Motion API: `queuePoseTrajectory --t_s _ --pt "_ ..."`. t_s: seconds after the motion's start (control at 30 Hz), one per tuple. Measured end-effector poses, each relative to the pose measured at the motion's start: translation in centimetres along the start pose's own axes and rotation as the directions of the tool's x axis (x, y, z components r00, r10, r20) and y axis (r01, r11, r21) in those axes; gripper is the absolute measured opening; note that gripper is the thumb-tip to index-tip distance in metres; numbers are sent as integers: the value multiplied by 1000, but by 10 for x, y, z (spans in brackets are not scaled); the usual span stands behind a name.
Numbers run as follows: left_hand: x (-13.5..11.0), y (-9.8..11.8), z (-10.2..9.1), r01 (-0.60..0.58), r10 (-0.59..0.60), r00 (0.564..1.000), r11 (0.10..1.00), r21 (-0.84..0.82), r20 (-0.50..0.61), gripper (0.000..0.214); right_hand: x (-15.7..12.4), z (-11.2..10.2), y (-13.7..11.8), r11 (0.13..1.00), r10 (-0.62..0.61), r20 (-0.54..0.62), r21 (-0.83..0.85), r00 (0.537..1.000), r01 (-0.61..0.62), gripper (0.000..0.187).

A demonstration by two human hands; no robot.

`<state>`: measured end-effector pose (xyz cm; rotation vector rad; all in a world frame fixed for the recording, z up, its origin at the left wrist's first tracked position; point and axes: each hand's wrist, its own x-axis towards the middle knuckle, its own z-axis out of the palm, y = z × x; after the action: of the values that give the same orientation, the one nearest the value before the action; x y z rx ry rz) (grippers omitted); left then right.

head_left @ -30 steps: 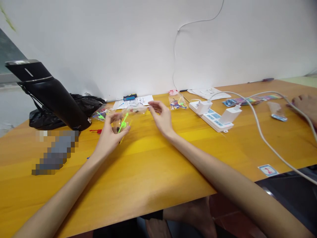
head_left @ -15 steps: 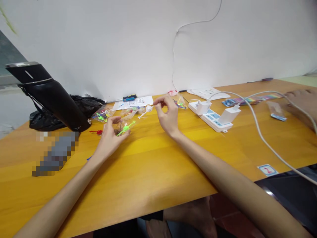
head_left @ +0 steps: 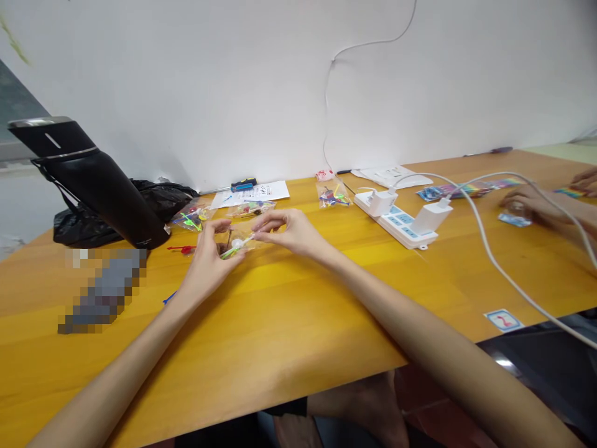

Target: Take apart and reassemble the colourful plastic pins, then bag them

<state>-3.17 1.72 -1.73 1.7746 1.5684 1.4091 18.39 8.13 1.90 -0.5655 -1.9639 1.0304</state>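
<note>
My left hand (head_left: pixel 209 254) curves around a light-green plastic arrow (head_left: pixel 227 254), thumb below and fingers above. A thin dark pin (head_left: pixel 229 236) stands up between those fingers. My right hand (head_left: pixel 290 231) pinches one end of a white plastic arrow with a round hub (head_left: pixel 237 243). This white arrow lies over the green one, covering much of it; whether the two touch cannot be told. Left of my left hand lies a red plastic arrow (head_left: pixel 187 250). A blue piece (head_left: pixel 170 298) shows partly behind my left forearm.
Clear bags of coloured pieces (head_left: pixel 334 195) lie toward the wall. A black bottle (head_left: pixel 100 180) leans at left, near a blurred-out object (head_left: pixel 107 286). To the right are a white power strip (head_left: pixel 401 224), a looping white cable (head_left: pixel 485 242) and another person's hand (head_left: pixel 529 202).
My right hand has moved left and down, bringing the white arrow over the green one at my left hand. My left hand stays nearly still. The other person's hands have shifted at right.
</note>
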Motion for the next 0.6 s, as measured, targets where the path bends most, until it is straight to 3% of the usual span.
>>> queuePoseTrajectory --t_s 0.23,0.33,0.43,0.5,0.6 --pt "-3 10 0 -2 2 1000 1000 7 5 62 0 0 4 988 -43 63 -146 997 52 13" --pt "0 8 2 22 -27 999 996 -88 -48 58 1 -1 1 980 -117 -110 -175 987 96 19" --pt "5 6 3 103 -123 990 966 -236 -72 48 2 -4 -2 963 -211 -255 -220 943 156 26" --pt "6 8 2 185 -207 978 914 -361 -22 44 2 -6 -2 947 -264 -255 -251 930 200 31" --pt "2 16 1 345 -285 938 799 -492 195 50 0 -8 -4 926 -318 -219 -280 922 253 28"
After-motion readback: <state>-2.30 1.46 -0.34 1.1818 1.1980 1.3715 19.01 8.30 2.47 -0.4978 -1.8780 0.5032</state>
